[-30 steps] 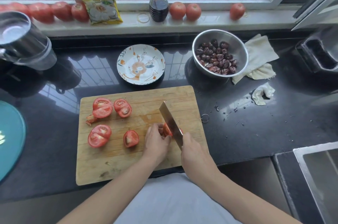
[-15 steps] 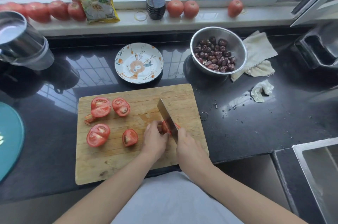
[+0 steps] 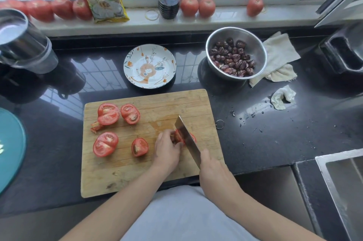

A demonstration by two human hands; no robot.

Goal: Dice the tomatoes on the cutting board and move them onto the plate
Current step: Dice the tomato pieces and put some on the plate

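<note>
The wooden cutting board (image 3: 149, 142) lay on the dark counter (image 3: 275, 138) and serves here as the landmark. On its right part, the left hand (image 3: 167, 152) pressed down on a tomato piece (image 3: 179, 136) with curled fingers that held it in place. The right hand (image 3: 214, 170), near the board's lower right corner, was closed around the handle of a cleaver (image 3: 186, 136); the handle itself was hidden inside the fist. The blade stood on edge, against the tomato piece, and a bit of red showed on its far side too.

On the left half of the board lay four more tomato pieces, cut faces up: a large one (image 3: 108, 113) at the upper left, a smaller one (image 3: 130, 113) just beside it, another large one (image 3: 105, 144) below, and a small wedge (image 3: 139, 146) near the left hand. A small scrap (image 3: 95, 125) lay at the board's left edge.

Behind the board stood the patterned plate (image 3: 137, 58), apart from it and with no tomato on it. Behind the board's right corner stood a steel bowl (image 3: 255, 44) of dark dried fruits. Whole tomatoes (image 3: 189, 6) lined the windowsill further back.
</note>
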